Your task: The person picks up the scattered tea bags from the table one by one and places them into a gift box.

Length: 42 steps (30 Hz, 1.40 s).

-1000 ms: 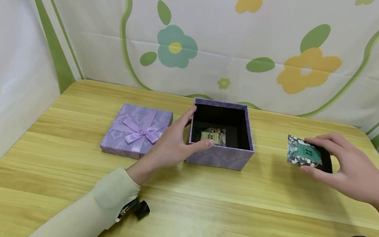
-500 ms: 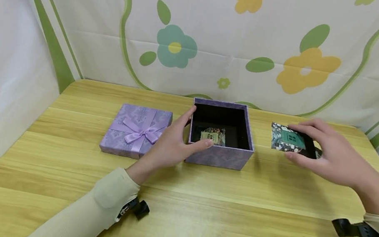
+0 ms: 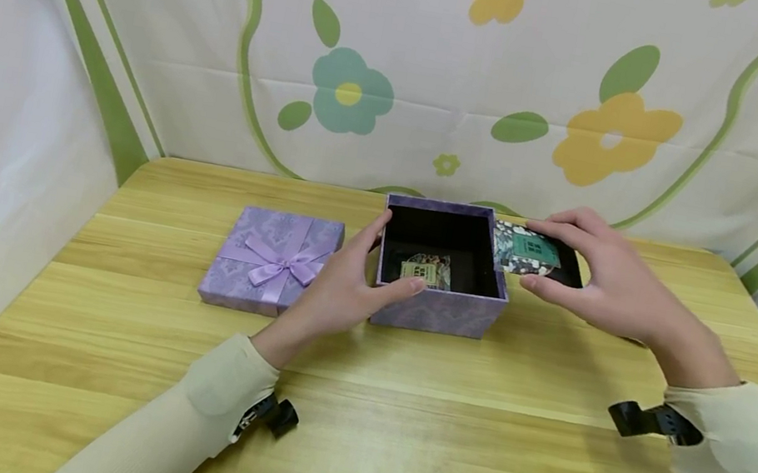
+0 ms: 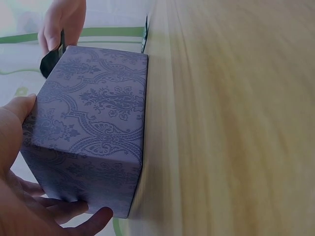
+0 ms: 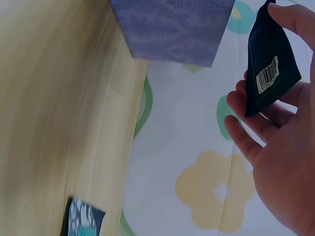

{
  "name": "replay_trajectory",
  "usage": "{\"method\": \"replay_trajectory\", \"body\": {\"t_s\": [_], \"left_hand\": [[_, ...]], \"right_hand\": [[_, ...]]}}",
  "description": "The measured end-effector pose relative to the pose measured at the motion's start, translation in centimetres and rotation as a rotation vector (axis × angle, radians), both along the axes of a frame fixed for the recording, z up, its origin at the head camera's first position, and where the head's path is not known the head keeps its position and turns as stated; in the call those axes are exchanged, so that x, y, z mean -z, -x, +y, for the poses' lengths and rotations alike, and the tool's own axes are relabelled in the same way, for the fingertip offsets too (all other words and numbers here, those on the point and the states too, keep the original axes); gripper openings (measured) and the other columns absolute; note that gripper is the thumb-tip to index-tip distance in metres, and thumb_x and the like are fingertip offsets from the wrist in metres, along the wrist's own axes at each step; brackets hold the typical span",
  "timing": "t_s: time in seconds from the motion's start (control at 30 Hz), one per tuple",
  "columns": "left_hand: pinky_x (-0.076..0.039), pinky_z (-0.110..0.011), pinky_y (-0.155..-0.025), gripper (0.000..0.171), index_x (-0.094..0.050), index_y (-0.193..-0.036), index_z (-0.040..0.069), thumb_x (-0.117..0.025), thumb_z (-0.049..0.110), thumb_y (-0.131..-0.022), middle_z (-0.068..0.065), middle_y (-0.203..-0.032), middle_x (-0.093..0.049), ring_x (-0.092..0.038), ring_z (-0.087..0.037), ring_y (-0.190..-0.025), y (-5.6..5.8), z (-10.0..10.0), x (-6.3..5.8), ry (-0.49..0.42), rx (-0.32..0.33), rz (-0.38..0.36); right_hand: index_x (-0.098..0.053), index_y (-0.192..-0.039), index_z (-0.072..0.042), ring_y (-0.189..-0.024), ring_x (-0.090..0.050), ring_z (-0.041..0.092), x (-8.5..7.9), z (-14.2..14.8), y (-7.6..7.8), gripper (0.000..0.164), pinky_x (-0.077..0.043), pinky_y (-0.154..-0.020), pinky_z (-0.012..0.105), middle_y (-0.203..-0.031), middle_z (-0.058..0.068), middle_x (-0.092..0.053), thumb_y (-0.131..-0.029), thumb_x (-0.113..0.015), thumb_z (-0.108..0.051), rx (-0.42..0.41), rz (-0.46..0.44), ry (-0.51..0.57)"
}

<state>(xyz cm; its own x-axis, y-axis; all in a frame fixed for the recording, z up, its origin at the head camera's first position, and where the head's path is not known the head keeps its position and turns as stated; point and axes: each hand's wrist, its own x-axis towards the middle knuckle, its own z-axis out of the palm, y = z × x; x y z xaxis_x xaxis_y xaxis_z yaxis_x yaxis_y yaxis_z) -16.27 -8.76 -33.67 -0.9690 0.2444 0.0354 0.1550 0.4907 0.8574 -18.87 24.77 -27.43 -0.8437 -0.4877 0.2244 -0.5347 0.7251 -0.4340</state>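
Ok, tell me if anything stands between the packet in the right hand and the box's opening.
Nothing visible does: the right hand holds the packet at the right rim of the open box. The lid lies aside, and the left hand grips the opposite side.

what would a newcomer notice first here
Probably the open purple box at centre, a pale-labelled packet lying inside, the left hand gripping its left side. The right hand holds a green-labelled packet by the box's right edge. The bow-topped lid sits left of the box.
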Motion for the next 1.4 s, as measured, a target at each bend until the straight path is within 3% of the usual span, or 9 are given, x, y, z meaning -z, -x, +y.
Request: {"method": "replay_trajectory", "body": {"t_s": [0.33, 0.7, 0.97, 1.23, 1.4], "left_hand": [[-0.028, -0.064, -0.128, 0.105, -0.011, -0.172, 0.036, -0.075, 0.061, -0.092, 0.005, -0.178, -0.019, -0.021, -0.026, -0.165, 0.0, -0.1, -0.1, -0.002, 0.000, -0.001], [-0.028, -0.064, -0.128, 0.105, -0.011, -0.172, 0.037, -0.075, 0.062, -0.092, 0.005, -0.178, -0.019, -0.023, -0.027, -0.165, -0.1, -0.2, -0.1, -0.003, -0.013, -0.004], [-0.028, -0.063, -0.128, 0.105, -0.011, -0.172, 0.037, -0.075, 0.061, -0.093, 0.004, -0.178, -0.019, -0.024, -0.026, -0.164, 0.1, 0.0, 0.0, -0.006, -0.001, -0.011], [-0.028, -0.065, -0.128, 0.106, -0.011, -0.172, 0.037, -0.075, 0.063, -0.092, 0.003, -0.178, -0.021, -0.025, -0.026, -0.164, 0.0, 0.0, -0.1, 0.000, -0.002, -0.014], [-0.028, -0.065, -0.128, 0.106, -0.011, -0.172, 0.037, -0.074, 0.064, -0.092, 0.003, -0.178, -0.020, -0.024, -0.027, -0.164, -0.1, -0.1, -0.2, -0.001, 0.000, -0.009]], "right_hand": [[-0.063, -0.149, -0.020, -0.137, -0.052, 0.024, 0.7, -2.5, 1.4, 0.065, -0.039, -0.113, 0.054, -0.141, -0.002, -0.057, -0.090, -0.086, -0.033, -0.020, 0.002, 0.098], [-0.063, -0.150, -0.019, -0.136, -0.053, 0.026, 1.6, -5.0, 2.5, 0.064, -0.040, -0.116, 0.057, -0.142, 0.004, -0.058, -0.091, -0.085, -0.032, -0.056, -0.031, 0.162], [-0.060, -0.152, -0.016, -0.141, -0.050, 0.029, 2.2, -6.2, 2.8, 0.065, -0.038, -0.119, 0.060, -0.148, 0.006, -0.055, -0.093, -0.083, -0.034, -0.086, -0.073, 0.154], [-0.060, -0.151, -0.011, -0.133, -0.056, 0.030, 2.7, -7.7, 3.1, 0.068, -0.048, -0.111, 0.056, -0.146, 0.008, -0.055, -0.092, -0.082, -0.036, -0.111, -0.046, 0.086], [-0.058, -0.152, -0.011, -0.136, -0.055, 0.033, 2.8, -8.1, 3.2, 0.065, -0.046, -0.113, 0.059, -0.146, 0.010, -0.055, -0.096, -0.078, -0.037, -0.119, -0.059, 0.050]]}}
